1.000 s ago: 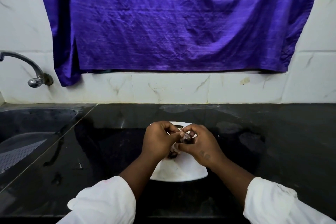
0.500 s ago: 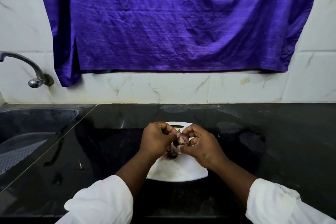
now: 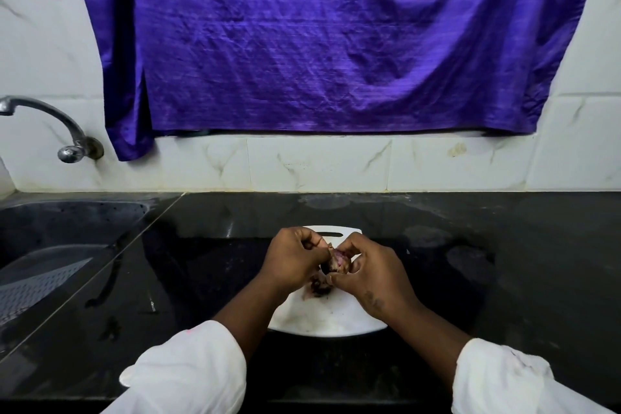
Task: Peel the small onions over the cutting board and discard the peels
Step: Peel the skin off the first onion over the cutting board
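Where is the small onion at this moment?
In the head view the small onion is at centre, pinched between the left hand and right hand, above the white cutting board.

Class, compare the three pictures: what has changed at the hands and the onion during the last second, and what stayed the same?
The left hand and right hand barely shifted; both keep gripping the small onion over the cutting board. More pale pink flesh shows now than a second ago. The peels on the board, tap and sink are unchanged.
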